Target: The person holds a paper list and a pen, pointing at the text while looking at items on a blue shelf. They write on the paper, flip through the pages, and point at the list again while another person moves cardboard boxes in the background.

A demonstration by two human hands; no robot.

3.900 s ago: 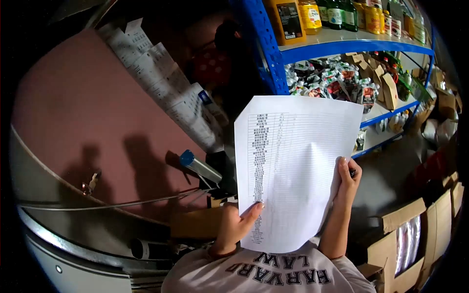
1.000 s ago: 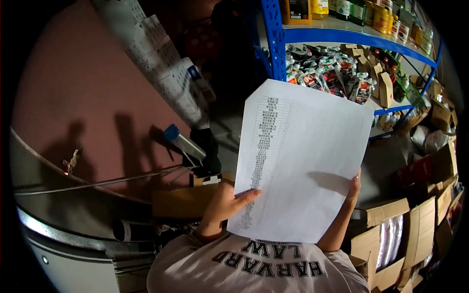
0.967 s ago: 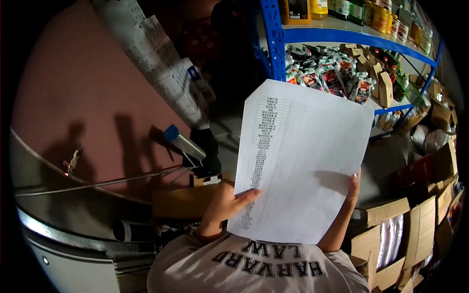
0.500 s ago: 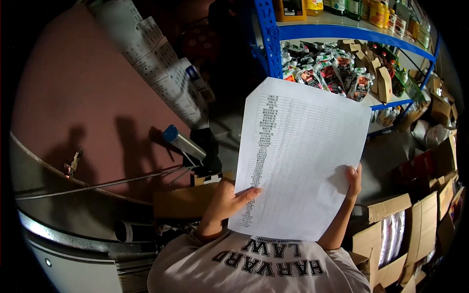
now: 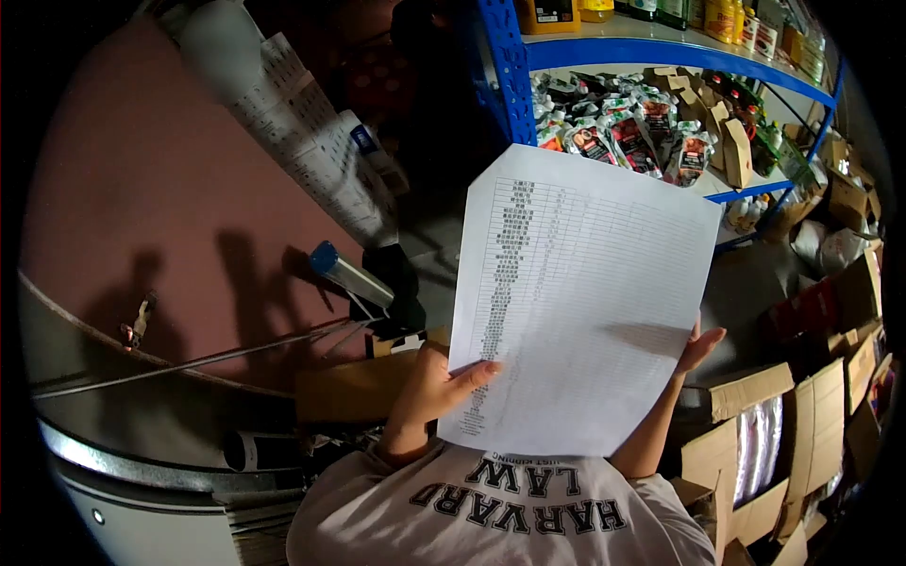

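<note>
In front of my chest a large white printed sheet is held up, its top left corner cut off or folded. A column of small printed lines runs down its left side, with a ruled grid beside it. My left hand grips the lower left edge, thumb on the front and the other fingers behind the paper. At the right edge my right hand is open, its thumb stretched outward off the page. Some of its fingers are hidden behind the sheet, and its shadow falls on the paper.
A blue-framed shelf at the back holds bottles above and sauce pouches below. Opened cardboard boxes crowd the right side. To the left are a blue-capped metal post, a thin rod and papers on the wall.
My right thumb has come off the front of the sheet and swung outward to the right. My left hand keeps its hold. The view has shifted slightly.
</note>
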